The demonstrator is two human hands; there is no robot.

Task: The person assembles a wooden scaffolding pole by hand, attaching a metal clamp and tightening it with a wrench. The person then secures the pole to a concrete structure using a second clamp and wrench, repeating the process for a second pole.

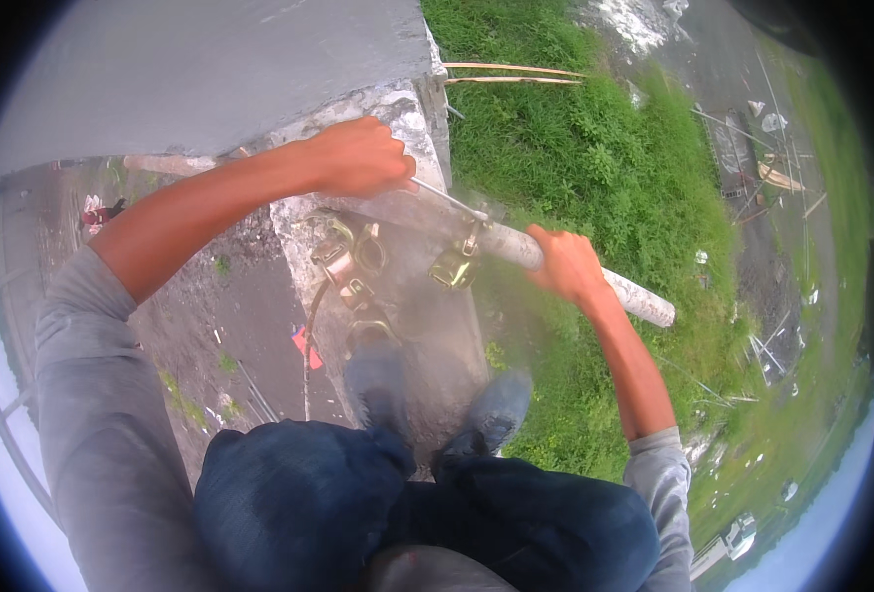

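Observation:
My left hand (pixel 363 158) is closed round a slim metal wrench (pixel 447 197). The wrench's far end meets a scaffold clamp (pixel 457 262) fixed on a pale, dirt-spotted pipe (pixel 644 300). Part of the clamp hangs below the pipe. Farther right, my right hand (pixel 567 264) grips the same pipe, which slants down to the right past my fist. Several loose scaffold clamps (pixel 336 260) lie in a pile on the concrete ledge (pixel 437 345), just ahead of my left shoe. The pipe's left part is hard to make out.
My shoes (pixel 491 407) stand on the narrow ledge. At the upper left is a grey concrete slab (pixel 210 74). Lower ground falls away on both sides, with grass (pixel 555 148) to the right and bare dirt (pixel 210 296) to the left. A rope (pixel 309 345) hangs by the ledge.

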